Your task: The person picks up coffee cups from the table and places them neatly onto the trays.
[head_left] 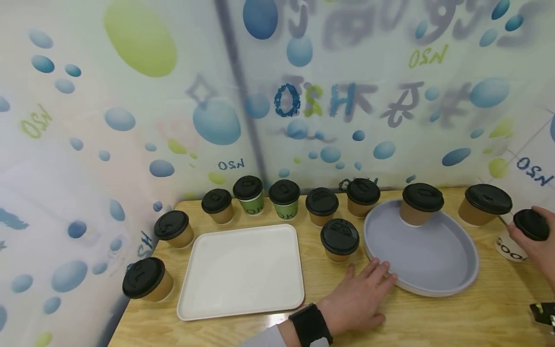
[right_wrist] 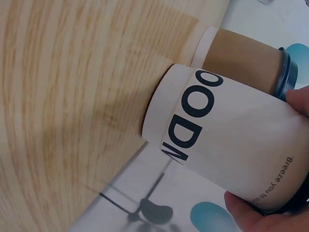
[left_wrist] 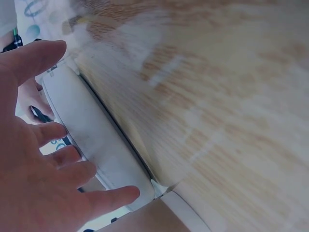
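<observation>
At the right edge of the head view, my right hand (head_left: 542,246) grips a white paper cup (right_wrist: 231,140) by its black lid (head_left: 530,224). Dark capital letters run round the cup, which stands upright at the table's right side. My left hand (head_left: 357,299) is spread, its straight fingers at the near left rim of a round grey tray (head_left: 427,255). One brown cup (head_left: 420,205) with a black lid stands on the far part of this tray. Another brown cup (head_left: 483,207) is just left of the white one; the right wrist view shows the pair overlapping.
A white rectangular tray (head_left: 243,272) lies left of centre. Several lidded cups line the back and left, including two green cups (head_left: 286,205) and a brown cup (head_left: 149,282) at the left edge. A single brown cup (head_left: 339,243) stands between the trays. Printed sheeting (head_left: 217,159) rises behind the table.
</observation>
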Demonstrator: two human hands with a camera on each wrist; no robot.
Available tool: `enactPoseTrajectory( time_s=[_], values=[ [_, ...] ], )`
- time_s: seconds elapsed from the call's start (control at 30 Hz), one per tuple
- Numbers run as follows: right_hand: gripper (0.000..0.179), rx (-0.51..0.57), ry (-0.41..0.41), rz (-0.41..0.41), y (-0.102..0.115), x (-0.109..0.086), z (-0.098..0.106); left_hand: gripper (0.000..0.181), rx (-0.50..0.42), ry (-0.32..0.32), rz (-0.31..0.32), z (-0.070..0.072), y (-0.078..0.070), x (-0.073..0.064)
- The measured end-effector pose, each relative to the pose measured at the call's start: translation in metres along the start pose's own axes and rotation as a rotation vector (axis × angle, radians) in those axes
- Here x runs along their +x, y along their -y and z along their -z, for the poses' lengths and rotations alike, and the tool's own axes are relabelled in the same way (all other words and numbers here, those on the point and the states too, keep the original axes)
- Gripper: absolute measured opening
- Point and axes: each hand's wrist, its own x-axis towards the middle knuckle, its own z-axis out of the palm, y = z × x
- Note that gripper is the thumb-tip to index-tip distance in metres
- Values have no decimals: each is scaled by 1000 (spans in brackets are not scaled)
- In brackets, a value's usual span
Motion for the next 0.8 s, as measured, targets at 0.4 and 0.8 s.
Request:
enactPoseTrajectory(
  time_s=[0.4, 0.8],
  values=[
    [61, 67, -124, 95, 83, -21, 48, 87, -15, 4, -2, 0, 0, 2],
    [63, 103, -28, 156, 127, -35, 66, 85, -22, -13, -6, 1, -1, 0]
  ],
)
